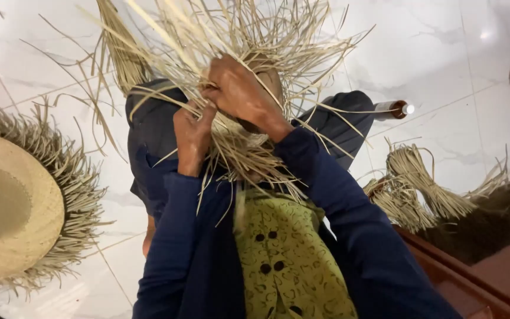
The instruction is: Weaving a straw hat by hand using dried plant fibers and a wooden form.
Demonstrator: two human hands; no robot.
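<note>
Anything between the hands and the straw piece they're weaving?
Nothing visible. The left hand pinches loose straw strands and the right hand presses on the woven straw piece held over the lap. Both touch it directly; only its own loose strands fan around the fingers.

both hands buried in unfinished straw weave (249,142) over lap; loose strands (219,29) fanning up and out everywhere; left hand (193,133) pinching strands low on near side; right hand (240,91) pressed on top, fingers curled into straw, touching left hand; navy sleeves, green patterned cloth (284,260) below; woven straw hat (13,207) with frayed brim flat on white tile floor (444,53) at left edge; tied straw bundles (414,183) at right near wooden ledge (461,277); small bottle (394,108) on floor just past right knee
</note>
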